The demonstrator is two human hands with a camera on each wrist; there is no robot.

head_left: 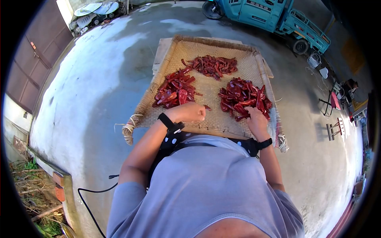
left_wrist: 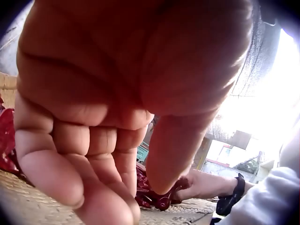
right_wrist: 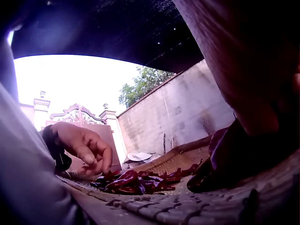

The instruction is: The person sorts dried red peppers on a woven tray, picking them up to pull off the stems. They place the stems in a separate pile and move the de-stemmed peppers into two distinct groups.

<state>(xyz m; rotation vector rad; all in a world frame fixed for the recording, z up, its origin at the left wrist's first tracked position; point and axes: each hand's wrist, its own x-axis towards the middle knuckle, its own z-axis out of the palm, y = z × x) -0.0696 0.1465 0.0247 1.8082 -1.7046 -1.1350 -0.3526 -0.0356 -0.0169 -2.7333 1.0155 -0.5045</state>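
My left hand [head_left: 189, 112] hovers over the near part of a woven tray [head_left: 206, 93], its fingers loosely curled and nothing in its palm. Just beyond it lies the left pile of red chili peppers [head_left: 174, 88]; a small pepper piece [head_left: 207, 107] shows beside the knuckles. At the near edge of the right pile of red chili peppers [head_left: 240, 93], my right hand [head_left: 258, 122] pinches a red chili pepper [left_wrist: 164, 202] at its fingertips. In the right wrist view, dark shadow hides most of this grip. A third pile of darker, shrivelled peppers [head_left: 212, 65] lies at the back.
The tray has a raised rim [head_left: 216, 40] and tied corners, and rests on boards [head_left: 162, 53]. A blue three-wheeled truck [head_left: 254, 16] stands at the back right. Small stools [head_left: 336, 129] are on the concrete to the right; a black cable [head_left: 91, 191] runs along the left.
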